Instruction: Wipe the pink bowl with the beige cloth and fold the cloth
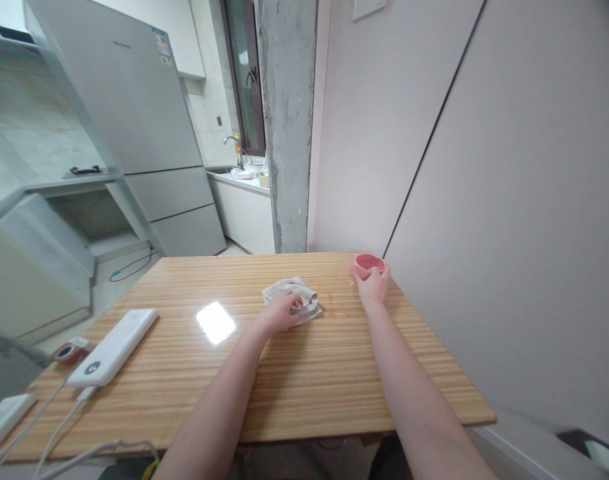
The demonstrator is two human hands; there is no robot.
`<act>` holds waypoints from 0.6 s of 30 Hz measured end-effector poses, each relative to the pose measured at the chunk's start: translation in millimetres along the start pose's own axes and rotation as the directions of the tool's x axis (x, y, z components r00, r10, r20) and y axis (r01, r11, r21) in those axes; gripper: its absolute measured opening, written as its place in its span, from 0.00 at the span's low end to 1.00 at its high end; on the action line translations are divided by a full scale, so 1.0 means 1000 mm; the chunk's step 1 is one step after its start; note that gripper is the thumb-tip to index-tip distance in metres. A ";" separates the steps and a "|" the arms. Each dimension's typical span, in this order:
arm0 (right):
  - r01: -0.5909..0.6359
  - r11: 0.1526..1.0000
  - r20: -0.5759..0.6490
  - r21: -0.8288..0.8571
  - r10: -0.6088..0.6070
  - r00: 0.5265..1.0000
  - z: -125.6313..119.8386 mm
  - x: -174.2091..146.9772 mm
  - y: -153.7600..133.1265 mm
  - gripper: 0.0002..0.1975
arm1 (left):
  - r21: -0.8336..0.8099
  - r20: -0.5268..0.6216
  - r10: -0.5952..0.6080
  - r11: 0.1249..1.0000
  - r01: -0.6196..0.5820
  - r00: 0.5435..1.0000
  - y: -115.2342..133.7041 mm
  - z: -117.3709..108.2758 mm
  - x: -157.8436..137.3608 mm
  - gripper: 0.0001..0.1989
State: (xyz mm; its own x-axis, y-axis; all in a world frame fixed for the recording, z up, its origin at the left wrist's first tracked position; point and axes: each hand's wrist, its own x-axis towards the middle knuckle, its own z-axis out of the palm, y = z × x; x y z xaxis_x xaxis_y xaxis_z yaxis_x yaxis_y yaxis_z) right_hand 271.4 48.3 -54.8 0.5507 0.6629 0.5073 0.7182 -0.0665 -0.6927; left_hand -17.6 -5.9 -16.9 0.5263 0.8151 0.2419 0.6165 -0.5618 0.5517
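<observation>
The left hand [283,311] lies on the pale cloth [309,297], nearer the table's [334,387] far edge, finger grip unclear; the right hand [374,285] clamps its fingers on the pink bowl [366,261] by the far-right corner; likely mid-wipe, the next stroke calls for flat pressure

Left fingers [296,299] on pale cloth [309,293]; right fingers [373,273] gripping pink bowl [357,268]; wooden table [317,387] beneath.

Left grip [284,309] curled, right grip [374,285] pinching
</observation>
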 end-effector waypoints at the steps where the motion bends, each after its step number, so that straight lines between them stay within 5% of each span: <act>1: -0.014 0.999 0.017 -0.032 0.014 1.000 -0.001 0.000 -0.001 0.17 | 0.031 0.015 -0.010 0.999 0.010 1.000 -0.001 0.000 0.001 0.05; 5: -0.067 0.980 0.000 -0.187 0.068 0.998 -0.007 -0.003 -0.018 0.25 | 0.153 0.066 -0.052 0.987 0.041 0.996 0.002 -0.001 0.000 0.07; 7: 0.029 0.983 0.004 -0.182 -0.029 1.000 -0.009 -0.008 -0.036 0.28 | 0.206 0.080 -0.045 0.978 0.028 0.996 0.005 -0.003 -0.001 0.07; 9: 0.195 0.978 0.153 -0.073 -0.182 0.971 -0.009 -0.016 -0.057 0.24 | 0.246 0.099 -0.029 0.969 0.004 0.995 0.008 -0.006 -0.003 0.10; 13: 0.269 0.960 0.658 0.084 -0.256 0.709 -0.009 -0.040 -0.093 0.12 | 0.193 0.071 -0.064 0.980 0.049 0.995 0.008 -0.009 -0.002 0.09; 16: 0.261 0.965 0.789 0.009 -0.168 0.591 -0.013 -0.053 -0.104 0.17 | 0.034 -0.155 -0.164 0.985 0.171 0.974 0.003 -0.010 0.003 0.06; 18: 0.219 0.976 0.870 0.004 -0.111 0.481 -0.016 -0.058 -0.106 0.21 | -0.124 -0.331 -0.263 0.964 0.234 0.906 -0.002 -0.012 0.007 0.05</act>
State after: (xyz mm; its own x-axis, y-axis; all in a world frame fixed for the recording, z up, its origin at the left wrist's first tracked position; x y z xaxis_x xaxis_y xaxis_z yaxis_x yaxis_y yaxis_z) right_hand 170.0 4.6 -2.8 -0.1852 0.9747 -0.1251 0.8198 0.0830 -0.5666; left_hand -21.6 2.2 -6.9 0.1210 0.9331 0.3386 0.6448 -0.3332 0.6879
